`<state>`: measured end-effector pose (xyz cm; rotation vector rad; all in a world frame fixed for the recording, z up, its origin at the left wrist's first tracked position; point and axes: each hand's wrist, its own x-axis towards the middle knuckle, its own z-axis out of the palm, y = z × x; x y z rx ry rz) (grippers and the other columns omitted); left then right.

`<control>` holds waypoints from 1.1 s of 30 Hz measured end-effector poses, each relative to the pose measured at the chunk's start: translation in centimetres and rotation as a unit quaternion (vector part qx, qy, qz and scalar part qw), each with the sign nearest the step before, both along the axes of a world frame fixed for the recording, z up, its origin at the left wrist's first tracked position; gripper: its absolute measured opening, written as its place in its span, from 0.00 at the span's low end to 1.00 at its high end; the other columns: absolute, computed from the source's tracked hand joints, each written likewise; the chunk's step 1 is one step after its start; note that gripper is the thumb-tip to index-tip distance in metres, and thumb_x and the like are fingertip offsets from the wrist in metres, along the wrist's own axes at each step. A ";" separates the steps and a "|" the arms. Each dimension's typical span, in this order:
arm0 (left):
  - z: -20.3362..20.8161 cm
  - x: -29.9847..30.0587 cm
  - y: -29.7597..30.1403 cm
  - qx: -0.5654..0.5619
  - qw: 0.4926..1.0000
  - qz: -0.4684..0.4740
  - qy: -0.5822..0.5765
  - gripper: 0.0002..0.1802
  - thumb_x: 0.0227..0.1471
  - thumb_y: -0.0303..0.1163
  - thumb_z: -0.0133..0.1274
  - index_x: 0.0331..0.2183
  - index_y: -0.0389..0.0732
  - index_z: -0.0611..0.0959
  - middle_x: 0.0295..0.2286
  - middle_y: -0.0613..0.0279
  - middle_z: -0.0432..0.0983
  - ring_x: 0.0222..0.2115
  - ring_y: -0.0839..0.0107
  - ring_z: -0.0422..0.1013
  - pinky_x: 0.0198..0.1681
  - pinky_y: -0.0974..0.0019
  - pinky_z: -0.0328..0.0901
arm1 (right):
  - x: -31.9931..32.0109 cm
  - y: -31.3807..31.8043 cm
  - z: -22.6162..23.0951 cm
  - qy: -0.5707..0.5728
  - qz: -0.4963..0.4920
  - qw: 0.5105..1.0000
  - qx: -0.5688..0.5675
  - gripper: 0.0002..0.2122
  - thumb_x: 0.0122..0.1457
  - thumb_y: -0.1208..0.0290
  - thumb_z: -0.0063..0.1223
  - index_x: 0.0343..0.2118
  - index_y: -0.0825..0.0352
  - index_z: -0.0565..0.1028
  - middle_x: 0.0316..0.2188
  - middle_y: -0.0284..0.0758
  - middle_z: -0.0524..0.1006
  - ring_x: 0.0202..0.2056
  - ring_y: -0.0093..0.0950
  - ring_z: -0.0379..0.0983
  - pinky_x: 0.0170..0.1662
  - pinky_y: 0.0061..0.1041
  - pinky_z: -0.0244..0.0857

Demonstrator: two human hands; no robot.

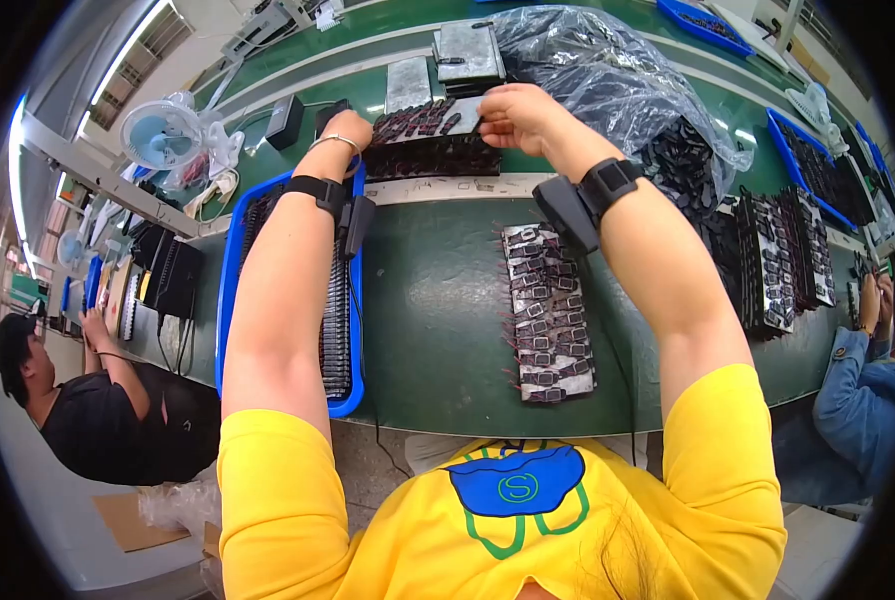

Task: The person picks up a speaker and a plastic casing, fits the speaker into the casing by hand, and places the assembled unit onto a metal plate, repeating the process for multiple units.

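So, left hand and right hand flank the plate stack by the far edge of the counter; can't tell if either grip is clamped. Several layers look stacked; one loaded plate lies unstacked, closer in.

I am holding my left grip at the left end and my right grip at the right end of a dark-sided stack; its top is bearing small dark parts. Nearer me, a pale plate of small black devices is lying on the green bench, a blue bin standing to its left.
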<state>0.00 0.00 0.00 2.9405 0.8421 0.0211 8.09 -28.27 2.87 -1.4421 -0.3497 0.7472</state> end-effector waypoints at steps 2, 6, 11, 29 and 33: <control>-0.3 0.1 1.5 -0.016 0.999 -0.030 -0.001 0.17 0.48 0.33 0.44 0.35 0.36 0.83 0.39 0.40 0.74 0.44 0.48 0.70 0.47 0.56 0.65 | -0.3 0.5 0.1 0.013 0.009 1.000 0.012 0.12 0.56 0.74 0.52 0.43 0.68 0.71 0.27 0.36 0.75 0.25 0.28 0.74 0.29 0.29 0.74; -0.1 0.7 2.7 0.055 0.989 -0.131 0.046 0.15 0.47 0.32 0.45 0.31 0.36 0.84 0.37 0.41 0.75 0.41 0.49 0.72 0.44 0.57 0.67 | 0.7 1.8 0.2 0.000 0.028 0.998 0.051 0.10 0.56 0.76 0.50 0.41 0.71 0.71 0.28 0.36 0.75 0.25 0.26 0.74 0.29 0.27 0.74; 1.6 -1.5 2.8 -0.162 0.985 0.019 -0.061 0.14 0.48 0.34 0.47 0.31 0.37 0.83 0.33 0.50 0.78 0.33 0.55 0.75 0.41 0.55 0.68 | 0.3 3.0 0.8 -0.011 0.019 0.995 0.101 0.08 0.56 0.76 0.49 0.38 0.73 0.72 0.27 0.38 0.76 0.25 0.27 0.74 0.27 0.25 0.72; 1.1 -7.2 -17.8 -0.737 0.627 -0.010 -0.253 0.13 0.52 0.20 0.47 0.41 0.34 0.77 0.35 0.56 0.75 0.35 0.64 0.72 0.37 0.59 0.68 | -17.3 -21.2 -0.3 0.115 0.076 0.983 0.120 0.19 0.58 0.76 0.48 0.52 0.74 0.61 0.36 0.42 0.76 0.33 0.31 0.77 0.33 0.24 0.74; -0.6 -7.6 -22.0 -0.725 0.657 -0.018 -0.207 0.13 0.52 0.19 0.46 0.41 0.34 0.77 0.37 0.58 0.76 0.36 0.67 0.71 0.40 0.65 0.67 | -20.1 -24.3 -2.5 0.080 0.074 0.991 0.079 0.17 0.58 0.77 0.49 0.50 0.74 0.64 0.34 0.39 0.76 0.31 0.27 0.77 0.33 0.22 0.72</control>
